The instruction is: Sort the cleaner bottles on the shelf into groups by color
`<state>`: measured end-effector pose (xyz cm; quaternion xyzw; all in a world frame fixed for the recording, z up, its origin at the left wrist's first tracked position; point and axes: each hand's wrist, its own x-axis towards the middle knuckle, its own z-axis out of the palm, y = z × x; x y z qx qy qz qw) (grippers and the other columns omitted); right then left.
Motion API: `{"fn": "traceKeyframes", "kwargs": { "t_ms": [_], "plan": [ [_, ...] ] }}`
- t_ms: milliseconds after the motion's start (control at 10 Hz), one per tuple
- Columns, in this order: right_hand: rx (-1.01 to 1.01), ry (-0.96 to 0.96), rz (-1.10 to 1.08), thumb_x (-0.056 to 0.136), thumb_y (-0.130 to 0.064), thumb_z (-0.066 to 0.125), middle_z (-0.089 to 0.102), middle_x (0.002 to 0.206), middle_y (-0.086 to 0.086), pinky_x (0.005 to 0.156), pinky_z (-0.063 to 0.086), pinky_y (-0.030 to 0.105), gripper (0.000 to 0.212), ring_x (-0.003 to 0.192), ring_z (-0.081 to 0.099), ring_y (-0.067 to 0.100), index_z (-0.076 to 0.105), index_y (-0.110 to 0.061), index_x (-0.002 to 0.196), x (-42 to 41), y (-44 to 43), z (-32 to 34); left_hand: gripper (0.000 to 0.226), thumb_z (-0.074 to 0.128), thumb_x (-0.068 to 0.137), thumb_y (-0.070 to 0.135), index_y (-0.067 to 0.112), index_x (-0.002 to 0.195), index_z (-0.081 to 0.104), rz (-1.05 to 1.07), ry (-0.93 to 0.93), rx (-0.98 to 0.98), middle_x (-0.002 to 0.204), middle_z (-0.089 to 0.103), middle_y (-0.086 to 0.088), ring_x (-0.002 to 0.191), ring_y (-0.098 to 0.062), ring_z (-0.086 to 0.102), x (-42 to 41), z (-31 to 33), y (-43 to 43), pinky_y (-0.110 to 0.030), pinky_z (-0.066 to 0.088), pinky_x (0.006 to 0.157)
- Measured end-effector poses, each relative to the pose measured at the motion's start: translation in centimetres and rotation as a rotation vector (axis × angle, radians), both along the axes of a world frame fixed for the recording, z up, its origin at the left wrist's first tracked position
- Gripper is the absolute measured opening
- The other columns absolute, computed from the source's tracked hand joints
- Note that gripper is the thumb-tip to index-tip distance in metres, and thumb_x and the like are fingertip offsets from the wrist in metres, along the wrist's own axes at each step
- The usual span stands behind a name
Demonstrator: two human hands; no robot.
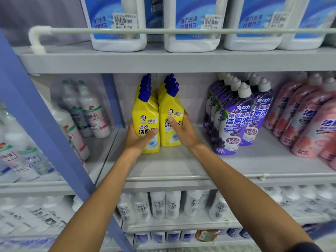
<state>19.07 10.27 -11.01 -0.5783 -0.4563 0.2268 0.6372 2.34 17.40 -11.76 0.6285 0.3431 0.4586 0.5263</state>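
You've got your left hand [139,140] curled round the left yellow bottle [143,110], right hand [182,132] gripping the right yellow bottle [168,106], side by side, center frame on the shelf [181,164], purple bottles [236,120] off to the right.

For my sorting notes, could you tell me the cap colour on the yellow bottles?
The caps are dark blue; head view shows it.
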Motion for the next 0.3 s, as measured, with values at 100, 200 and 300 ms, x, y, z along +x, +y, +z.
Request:
{"fn": "traceKeyframes", "kwargs": {
  "t_ms": [100,200,300],
  "plan": [
    [-0.077,-0.027,0.021,0.099,-0.038,0.065,0.068,0.128,-0.001,0.095,0.059,0.036,0.050,0.114,0.069,0.013,0.048,-0.017,0.141,0.6,-0.2,0.0,0.055,0.084,0.082,0.005,0.026,0.124,0.054,-0.005,0.015,-0.002,0.109,0.072,0.010,0.092,-0.002,0.075,-0.3,0.3,-0.1,-0.018,0.059,0.068],
    [-0.144,-0.109,-0.011,0.093,-0.058,0.061,0.067,0.133,0.006,0.106,0.051,0.048,0.064,0.122,0.065,0.019,0.054,-0.013,0.138,1.1,-1.6,1.4,0.046,0.086,0.081,0.014,0.029,0.116,0.060,0.012,0.089,-0.035,0.108,0.074,0.008,0.097,-0.009,0.074,-0.9,1.6,-0.3,-0.034,0.064,0.083],
    [-0.053,-0.078,-0.130,0.105,-0.030,0.054,0.057,0.146,0.007,0.115,0.042,0.031,0.047,0.132,0.054,0.010,0.051,-0.004,0.145,0.0,-7.1,5.3,0.059,0.086,0.082,0.030,0.018,0.132,0.058,0.056,0.020,-0.024,0.122,0.072,0.001,0.105,-0.007,0.072,-2.2,2.7,-1.3,-0.044,0.058,0.101]
  ]
}}
